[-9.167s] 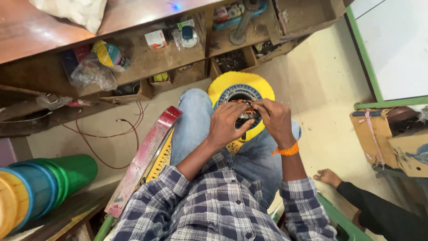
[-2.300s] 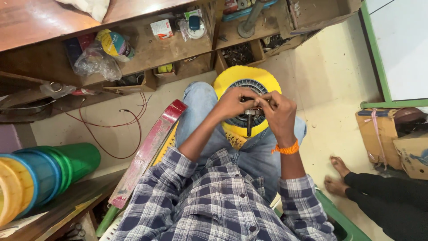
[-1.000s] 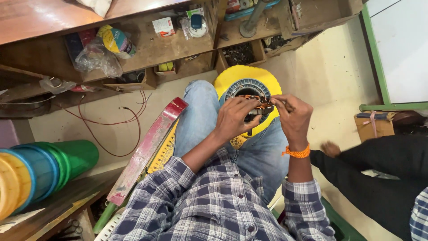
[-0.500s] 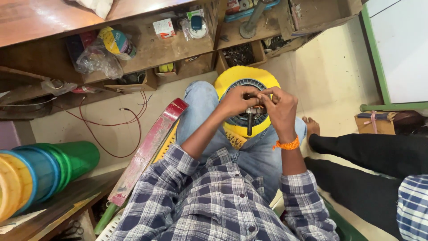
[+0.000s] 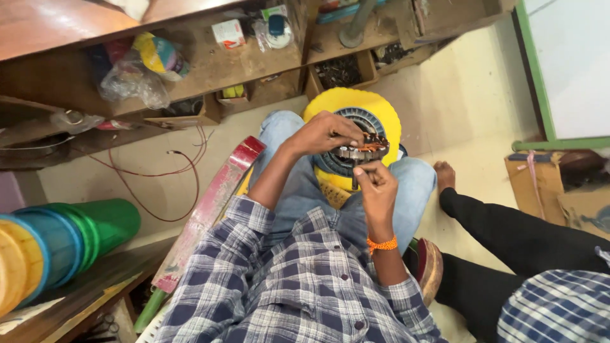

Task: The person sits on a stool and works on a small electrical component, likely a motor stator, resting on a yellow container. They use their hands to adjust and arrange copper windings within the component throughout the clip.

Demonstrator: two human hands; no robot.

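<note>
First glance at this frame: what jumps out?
The round yellow disc with a dark ribbed ring resting on the person's lap, at centre, draws the eye first. The left hand grips the small metal core wound with copper wire on it, while the right hand, with an orange wrist thread, works just below. At far left lies a stack of green, blue and yellow plastic cylinders; another person's dark-trousered leg stretches in from the right.
</note>
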